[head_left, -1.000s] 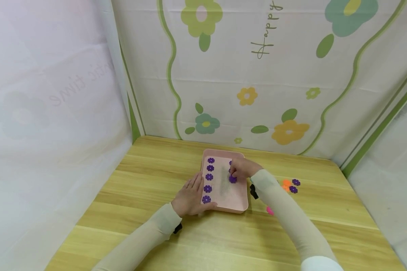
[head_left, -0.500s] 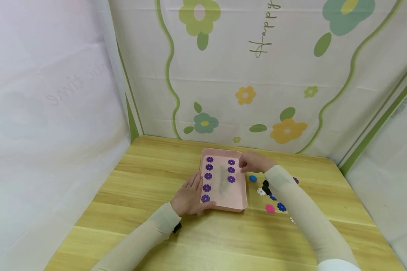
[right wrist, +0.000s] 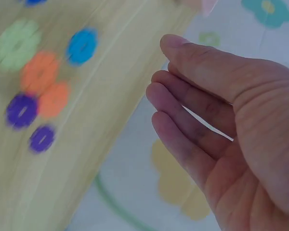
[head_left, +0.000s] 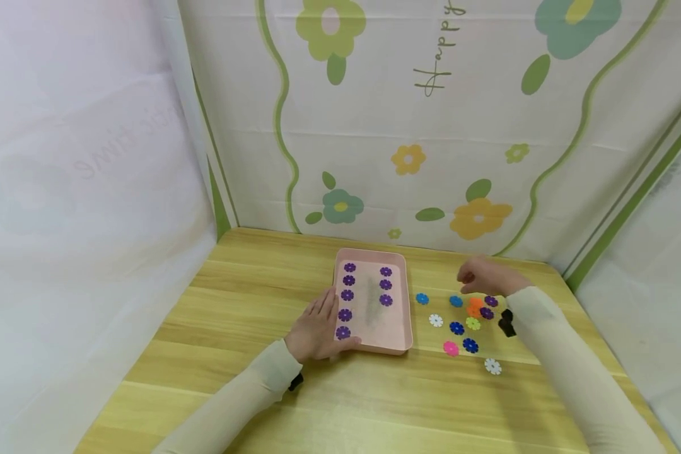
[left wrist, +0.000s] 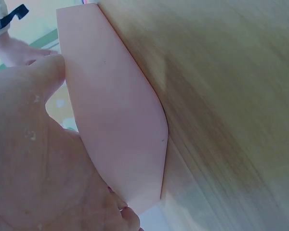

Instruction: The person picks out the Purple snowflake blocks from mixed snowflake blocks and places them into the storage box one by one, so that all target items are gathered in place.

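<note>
Here the left hand [head_left: 316, 331] rests on the wooden desk [head_left: 250, 296] at the near left corner of the pink tray [head_left: 400, 343], its fingers [head_left: 326, 307] laid out straight along the tray's left wall and the thumb against the near rim; it grips nothing. In the left wrist view the palm lies close beside the tray's outer wall [left wrist: 115, 120], though the contact itself is partly hidden.

Inside the tray lie eight purple flower pieces: a column of five [head_left: 347, 295] down the left side and a column of three [head_left: 386, 285] on the right side, toward the far end.

The right hand [head_left: 484, 277] hovers over the desk well to the right of the tray, above a scatter of loose flower pieces. Its fingers [right wrist: 183, 103] are loosely bent and close together, and they hold nothing, as the right wrist view shows. Nearest beneath it are two orange pieces [head_left: 475, 308], two purple pieces [head_left: 488, 307] and a light blue piece [head_left: 456, 301]; the wrist view is blurred, so the gap between hand and pieces is hard to judge. Farther toward the person lie another light blue piece [head_left: 422, 298], a white one [head_left: 436, 320], a green one [head_left: 473, 323], two dark blue ones [head_left: 463, 337], a pink one [head_left: 451, 348] and a second white one [head_left: 492, 366].
</note>
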### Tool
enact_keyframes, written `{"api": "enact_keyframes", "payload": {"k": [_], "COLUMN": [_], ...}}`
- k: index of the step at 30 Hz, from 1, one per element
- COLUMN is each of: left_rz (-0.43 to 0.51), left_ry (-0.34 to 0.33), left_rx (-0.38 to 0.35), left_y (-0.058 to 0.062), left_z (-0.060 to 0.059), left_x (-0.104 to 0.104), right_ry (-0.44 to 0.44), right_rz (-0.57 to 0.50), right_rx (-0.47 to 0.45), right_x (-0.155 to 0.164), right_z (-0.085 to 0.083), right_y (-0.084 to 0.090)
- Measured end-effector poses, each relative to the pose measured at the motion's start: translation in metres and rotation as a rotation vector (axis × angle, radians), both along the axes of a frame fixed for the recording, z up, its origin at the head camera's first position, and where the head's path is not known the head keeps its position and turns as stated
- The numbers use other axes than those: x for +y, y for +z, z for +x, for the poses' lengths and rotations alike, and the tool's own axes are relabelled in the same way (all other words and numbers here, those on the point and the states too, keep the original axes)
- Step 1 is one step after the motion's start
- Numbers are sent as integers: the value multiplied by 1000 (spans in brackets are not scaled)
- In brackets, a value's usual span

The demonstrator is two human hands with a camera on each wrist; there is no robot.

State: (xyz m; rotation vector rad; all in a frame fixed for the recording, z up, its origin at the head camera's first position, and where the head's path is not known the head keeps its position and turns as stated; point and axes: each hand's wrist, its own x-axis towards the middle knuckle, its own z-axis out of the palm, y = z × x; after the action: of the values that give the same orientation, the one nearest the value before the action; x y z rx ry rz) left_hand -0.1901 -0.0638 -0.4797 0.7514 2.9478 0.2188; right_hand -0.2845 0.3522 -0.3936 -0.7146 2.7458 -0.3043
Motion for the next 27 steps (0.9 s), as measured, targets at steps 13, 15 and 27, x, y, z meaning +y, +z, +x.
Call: {"api": "enact_keyframes", "payload": {"k": [13, 15, 27], "left_rz": [-22, -23, 28], "left_ry": [3, 3, 7], "left_rx": [-21, -23, -26], "left_y": [3, 4, -2], "left_z": [0, 0, 0], "left_x": [0, 0, 0], "right_ry": [-155, -169, -275], "right_rz": [9, 0, -31], "right_rx": [66, 85, 88], "right_x": [77, 82, 93], "right_z": [15, 16, 16], "right_y": [-30, -39, -78]}}
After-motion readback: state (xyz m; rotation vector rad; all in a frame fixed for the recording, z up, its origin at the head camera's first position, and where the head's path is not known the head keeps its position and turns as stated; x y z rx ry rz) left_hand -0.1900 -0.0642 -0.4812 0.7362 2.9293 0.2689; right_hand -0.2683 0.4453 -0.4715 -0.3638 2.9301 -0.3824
